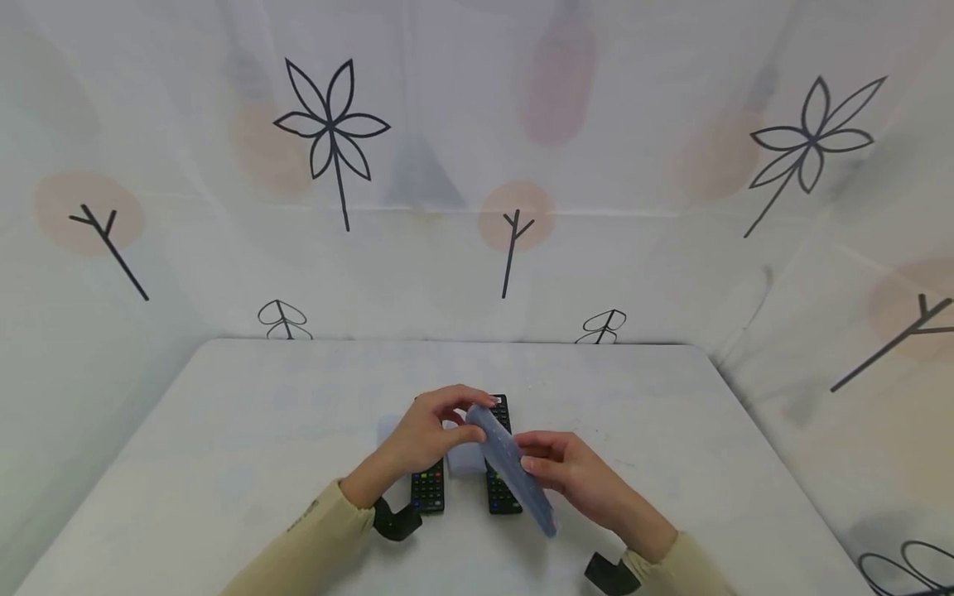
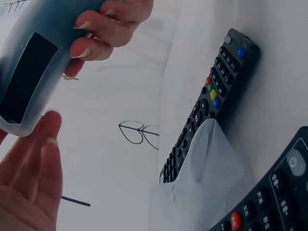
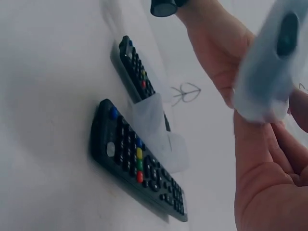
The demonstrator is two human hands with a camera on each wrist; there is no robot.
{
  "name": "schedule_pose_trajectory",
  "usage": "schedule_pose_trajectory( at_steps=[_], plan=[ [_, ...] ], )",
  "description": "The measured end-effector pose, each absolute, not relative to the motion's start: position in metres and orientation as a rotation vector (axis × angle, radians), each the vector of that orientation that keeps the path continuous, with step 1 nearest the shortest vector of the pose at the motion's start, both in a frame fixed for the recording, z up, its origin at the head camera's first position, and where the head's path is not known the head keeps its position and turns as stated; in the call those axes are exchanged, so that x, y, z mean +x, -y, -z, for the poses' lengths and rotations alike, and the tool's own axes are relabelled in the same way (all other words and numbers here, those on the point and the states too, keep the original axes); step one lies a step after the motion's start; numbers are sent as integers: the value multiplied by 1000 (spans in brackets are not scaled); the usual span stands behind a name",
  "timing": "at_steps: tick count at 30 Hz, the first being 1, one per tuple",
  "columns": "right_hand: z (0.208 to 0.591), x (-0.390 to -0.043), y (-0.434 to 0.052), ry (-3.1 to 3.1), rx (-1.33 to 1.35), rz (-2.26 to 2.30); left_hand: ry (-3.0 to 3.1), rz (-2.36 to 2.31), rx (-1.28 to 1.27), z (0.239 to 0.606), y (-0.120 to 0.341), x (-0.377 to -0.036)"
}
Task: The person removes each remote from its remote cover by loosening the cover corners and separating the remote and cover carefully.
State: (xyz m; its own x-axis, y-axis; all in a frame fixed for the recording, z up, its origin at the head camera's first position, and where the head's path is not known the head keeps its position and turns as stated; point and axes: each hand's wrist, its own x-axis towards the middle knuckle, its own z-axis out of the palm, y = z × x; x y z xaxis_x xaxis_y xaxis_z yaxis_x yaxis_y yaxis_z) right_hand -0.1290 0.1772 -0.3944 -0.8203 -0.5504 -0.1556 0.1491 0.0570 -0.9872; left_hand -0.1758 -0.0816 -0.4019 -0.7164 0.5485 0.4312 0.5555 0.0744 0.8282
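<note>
A long, rounded thing shaped like a remote control, in a cloudy blue translucent cover [image 1: 514, 472], is held slanted above the table. One end shows a dark rectangular window in the left wrist view; a dark oval spot appears in the right wrist view. My left hand [image 1: 428, 430] holds its far end between thumb and fingers. On its right side, my right hand [image 1: 574, 472] grips it with thumb and fingertips. Below lie two black remote controls: the right one [image 3: 139, 163] is partly hidden under the held thing, the left one [image 1: 428, 490] mostly under my left hand.
A pale, folded translucent piece [image 1: 465, 459] lies between the two remotes. Another pale piece [image 1: 386, 426] is behind my left wrist. The white table [image 1: 298, 397] ends at a patterned cloth backdrop [image 1: 447, 165]. Black straps [image 1: 397, 521] hang at both wrists.
</note>
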Motion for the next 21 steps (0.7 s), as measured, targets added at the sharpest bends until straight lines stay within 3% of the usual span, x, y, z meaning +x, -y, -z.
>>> schedule_pose_trajectory(
  at_steps=[21],
  plan=[
    [393,-124,-165,-2094,-486,1753,2323,1781,-1072,399,79,-171]
  ],
)
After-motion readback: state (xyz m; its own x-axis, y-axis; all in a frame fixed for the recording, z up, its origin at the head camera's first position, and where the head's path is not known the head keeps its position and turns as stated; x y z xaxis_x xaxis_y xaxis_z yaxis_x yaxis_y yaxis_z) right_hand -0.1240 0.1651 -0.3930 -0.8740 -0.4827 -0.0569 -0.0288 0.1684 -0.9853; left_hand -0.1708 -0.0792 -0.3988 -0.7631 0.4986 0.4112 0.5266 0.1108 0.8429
